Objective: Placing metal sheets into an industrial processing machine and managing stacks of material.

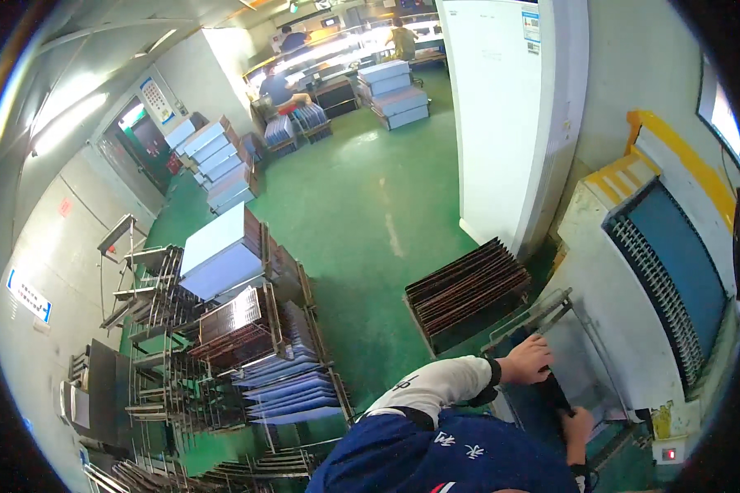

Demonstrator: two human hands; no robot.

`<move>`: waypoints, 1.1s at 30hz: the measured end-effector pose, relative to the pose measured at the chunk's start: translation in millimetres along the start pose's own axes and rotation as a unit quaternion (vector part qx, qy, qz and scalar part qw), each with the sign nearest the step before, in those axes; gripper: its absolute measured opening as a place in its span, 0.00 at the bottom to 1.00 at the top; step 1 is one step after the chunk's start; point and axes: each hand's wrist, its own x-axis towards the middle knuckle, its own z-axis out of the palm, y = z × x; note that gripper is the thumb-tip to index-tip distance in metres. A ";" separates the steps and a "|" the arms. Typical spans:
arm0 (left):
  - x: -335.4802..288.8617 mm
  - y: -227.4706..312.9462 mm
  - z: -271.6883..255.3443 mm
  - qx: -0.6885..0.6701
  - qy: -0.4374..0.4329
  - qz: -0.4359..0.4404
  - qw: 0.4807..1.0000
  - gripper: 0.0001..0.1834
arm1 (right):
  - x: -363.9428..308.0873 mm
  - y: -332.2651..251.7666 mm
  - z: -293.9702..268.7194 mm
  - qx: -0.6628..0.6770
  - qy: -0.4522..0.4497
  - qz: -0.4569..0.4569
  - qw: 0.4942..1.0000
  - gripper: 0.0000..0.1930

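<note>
My left hand [529,359], below a white sleeve and a black wristband, is closed over the far end of a dark bar [556,392]. Nearer to me, my right hand [578,426] has its fingers curled at the bar's other end. The bar runs along the top of a dark flat panel [532,411], partly hidden by my arm and blue top. Both hands are over a metal-framed stand [580,337] with a grey sheet-like surface, right beside the conveyor machine. How far the fingers wrap under the bar is hidden.
A rack of upright dark panels [469,292] stands on the green floor beyond my left hand. At right is a white machine with a roller conveyor [662,287]. Metal racks with blue sheets [292,386] fill the left. Farther off are stacked blue boxes [395,94] and seated people.
</note>
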 end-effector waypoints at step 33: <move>17.5 1.0 -3.6 0.028 -0.003 -0.010 1.000 0.14 | 17.0 2.2 -8.0 0.041 -0.044 0.024 0.998 0.16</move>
